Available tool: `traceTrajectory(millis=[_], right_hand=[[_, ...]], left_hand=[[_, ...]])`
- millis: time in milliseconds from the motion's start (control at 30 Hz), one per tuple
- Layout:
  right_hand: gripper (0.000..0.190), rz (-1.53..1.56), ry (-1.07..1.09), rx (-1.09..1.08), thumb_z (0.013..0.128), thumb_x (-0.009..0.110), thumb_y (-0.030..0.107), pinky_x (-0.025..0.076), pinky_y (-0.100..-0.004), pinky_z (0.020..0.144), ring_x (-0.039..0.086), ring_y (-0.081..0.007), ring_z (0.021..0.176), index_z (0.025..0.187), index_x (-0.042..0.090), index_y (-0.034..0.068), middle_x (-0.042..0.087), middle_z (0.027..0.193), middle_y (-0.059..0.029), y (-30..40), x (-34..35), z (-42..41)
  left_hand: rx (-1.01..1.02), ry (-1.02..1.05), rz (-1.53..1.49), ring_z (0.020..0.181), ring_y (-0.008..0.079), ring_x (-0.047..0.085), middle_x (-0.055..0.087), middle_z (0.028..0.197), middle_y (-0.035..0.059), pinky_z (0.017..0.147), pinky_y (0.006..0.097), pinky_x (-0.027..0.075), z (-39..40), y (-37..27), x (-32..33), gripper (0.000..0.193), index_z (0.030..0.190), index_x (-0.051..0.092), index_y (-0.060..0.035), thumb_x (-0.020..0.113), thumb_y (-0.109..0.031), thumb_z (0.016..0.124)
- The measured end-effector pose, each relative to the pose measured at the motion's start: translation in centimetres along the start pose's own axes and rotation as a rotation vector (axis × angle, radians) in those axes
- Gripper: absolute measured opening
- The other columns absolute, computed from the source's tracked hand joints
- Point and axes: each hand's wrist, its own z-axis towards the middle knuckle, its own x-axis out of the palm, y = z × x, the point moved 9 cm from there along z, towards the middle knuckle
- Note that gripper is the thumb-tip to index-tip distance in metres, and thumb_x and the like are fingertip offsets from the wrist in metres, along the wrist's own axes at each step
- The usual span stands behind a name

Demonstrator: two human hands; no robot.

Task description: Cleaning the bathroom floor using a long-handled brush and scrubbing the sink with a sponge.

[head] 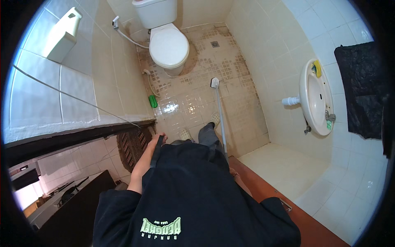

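My left hand [159,139] is at the doorway's edge, its fingers bent around a black strap [157,152] that runs down beside my black shirt. My right arm reaches down at my right side, and most of my right hand [233,173] is hidden by the shirt, near the red-brown door [256,182]. A long-handled floor brush [215,82] stands on the tiles in front of me; its pale pole [221,117] runs back toward my right side, where its end is hidden. Whether my right hand holds the pole cannot be seen.
A white toilet [169,46] with its lid down stands ahead, a hose sprayer [115,23] beside it. A green scrub brush [153,101] lies by the left wall. A washbasin [316,97] is at right. The floor has wet tiles, a drain [214,44] and a brown mat [132,151].
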Motion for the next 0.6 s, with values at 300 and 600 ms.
traceTrajectory(millis=[300,600], right_hand=[[0.036,0.087,-0.013,0.589,0.086,0.060,0.041,0.033,-0.0293,0.040,0.046,-0.0136,0.044,0.067,0.056,0.011,0.050,0.053,-0.0005,23.1,-2.9,6.4],[0.026,0.127,-0.205,0.352,0.087,0.060,0.034,0.041,-0.0327,0.046,0.051,-0.0157,0.051,0.087,0.055,0.009,0.055,0.064,-0.0031,23.9,-2.8,4.0]], left_hand=[[-0.041,0.161,-0.443,0.098,0.0339,0.067,0.069,0.101,0.0195,0.083,0.0420,0.051,-2.5,8.0,1.6,0.035,0.102,0.069,-0.0068,0.056,-0.034,0.085],[-0.038,0.128,0.337,0.103,0.0380,0.064,0.066,0.106,0.0243,0.088,0.0457,0.050,-3.3,-8.7,0.3,0.038,0.104,0.066,-0.0030,0.049,-0.032,0.085]])
